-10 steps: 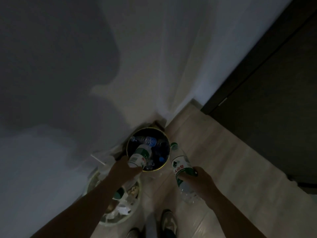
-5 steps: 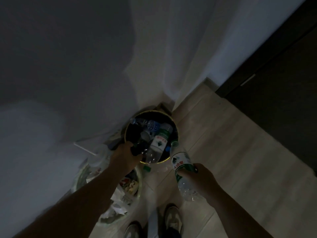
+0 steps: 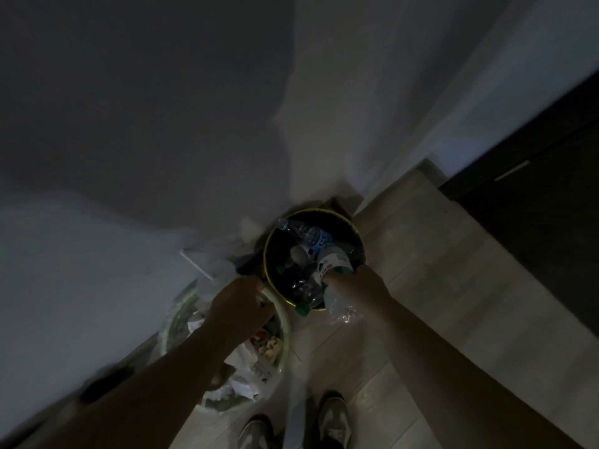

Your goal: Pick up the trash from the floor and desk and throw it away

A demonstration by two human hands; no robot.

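A black bin with a gold rim (image 3: 343,218) stands on the floor in the corner, with several plastic bottles inside. My right hand (image 3: 355,283) grips a clear water bottle with a green and white label (image 3: 334,262). The bottle's top end points into the bin over its near rim, and its crumpled clear base sticks out behind my hand. My left hand (image 3: 238,299) hangs left of the bin with loosely curled fingers, holding nothing that I can see.
A second bin with a green rim (image 3: 286,322), full of paper scraps, sits under my left arm. A green cap (image 3: 302,308) lies by the black bin's base. My shoes (image 3: 334,419) stand on the pale wood floor. A white curtain (image 3: 356,92) hangs behind; dark furniture (image 3: 534,222) is at the right.
My left hand let its bottle go into the black bin and pulled back to the left. My right hand moved its bottle forward over the bin's rim.
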